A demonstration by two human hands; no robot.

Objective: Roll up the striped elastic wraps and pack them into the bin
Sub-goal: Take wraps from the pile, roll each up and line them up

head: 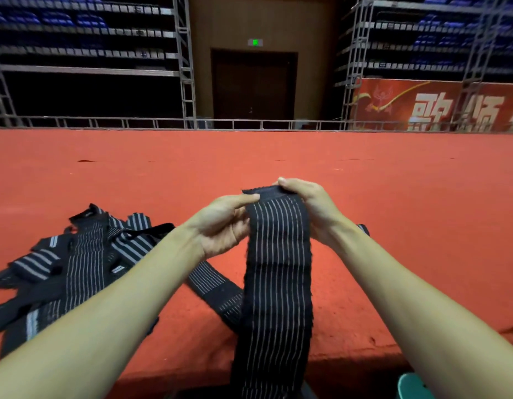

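A black elastic wrap with thin white stripes [278,269] hangs from both my hands over the red carpeted platform. My left hand [225,223] pinches its top left edge, thumb on the folded end. My right hand [310,205] grips the top right edge, fingers curled over the fold. The wrap's lower part drops past the platform's front edge. A heap of more striped black wraps [77,260] lies on the carpet to the left. No bin is in view.
The red carpeted platform [393,197] stretches far ahead to a metal railing [249,123]. Its front edge runs near the bottom of the view. A teal object [413,387] peeks out at the bottom right. Scaffolding and a red banner stand beyond.
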